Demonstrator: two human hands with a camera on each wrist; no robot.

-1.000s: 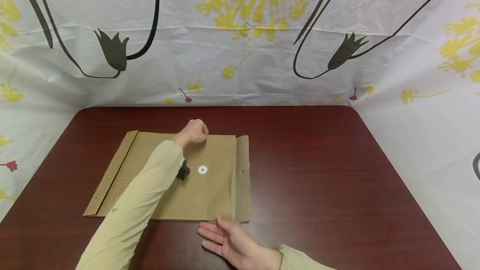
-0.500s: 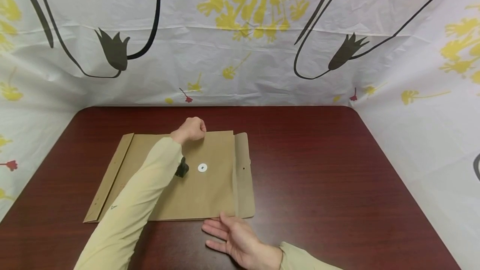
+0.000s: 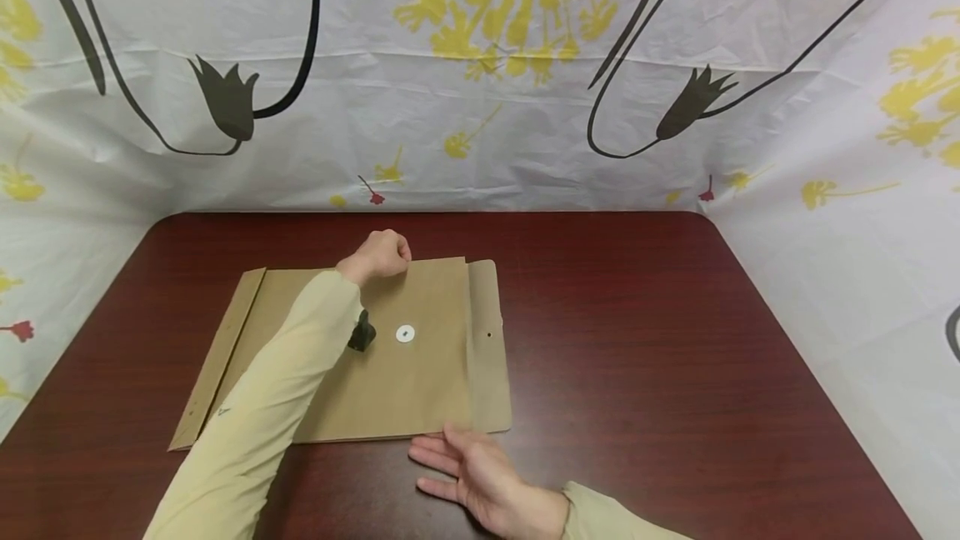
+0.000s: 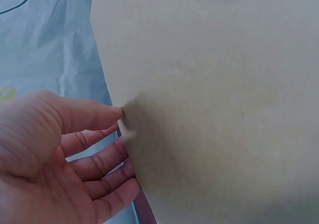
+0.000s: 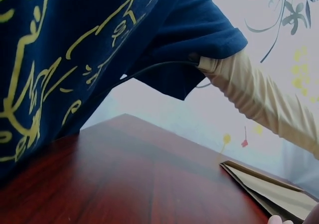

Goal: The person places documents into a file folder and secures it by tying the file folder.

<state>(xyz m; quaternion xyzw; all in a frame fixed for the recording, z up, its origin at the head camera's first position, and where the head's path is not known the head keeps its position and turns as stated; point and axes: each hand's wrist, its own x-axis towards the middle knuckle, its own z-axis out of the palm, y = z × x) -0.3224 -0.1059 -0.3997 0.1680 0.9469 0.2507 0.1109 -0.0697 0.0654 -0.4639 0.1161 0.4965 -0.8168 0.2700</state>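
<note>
On the rectangular brown-paper envelope (image 3: 427, 377), the left hand (image 3: 378, 254) pinches the one-o'clock edge; the right hand (image 3: 483, 473), fingers extended, touches near four: likely positioning, next needing even support.

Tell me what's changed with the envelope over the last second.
The brown envelope has turned slightly, right end away from you, left end toward you. Your left hand shifted slightly away and left, your right hand slightly right. The left still pinches the far edge; the right stays at the near edge.
</note>
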